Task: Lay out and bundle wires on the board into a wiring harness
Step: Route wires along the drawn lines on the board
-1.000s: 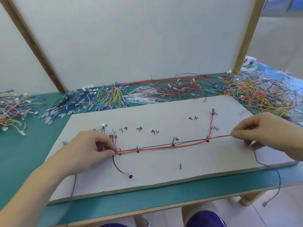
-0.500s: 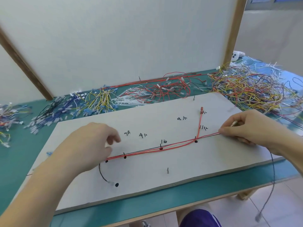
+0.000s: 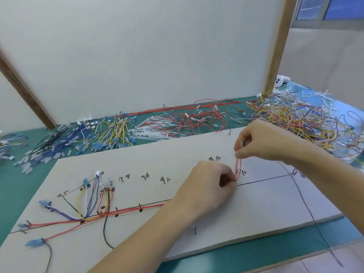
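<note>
fingers, right hand: I see the fingers pinching the top end of the thin red wire pair, lifted just above the flat grey harness board.
fingers, left hand: curled tight, pinching the same red pair at its lower end, knuckles resting on the board by the drawn black route line.
red wire run: between the two hands the pair stands near upright and taut; past my left wrist it lies along the route line toward the left of the board.
left cluster: yellow, white, purple and red wires with pale blue plastic connectors fan out over the board's left part, meeting at a black mark.
board marks: handwritten black labels and short black pegs along the line; I can't read the labels.
black wire: loose, crosses the board's right end and hangs over the front edge.
counter: green counter carries the board; behind it lie heaps of blue-black, yellow, white, red and mixed loose wires.
back: white upright panel with wooden frame.
</note>
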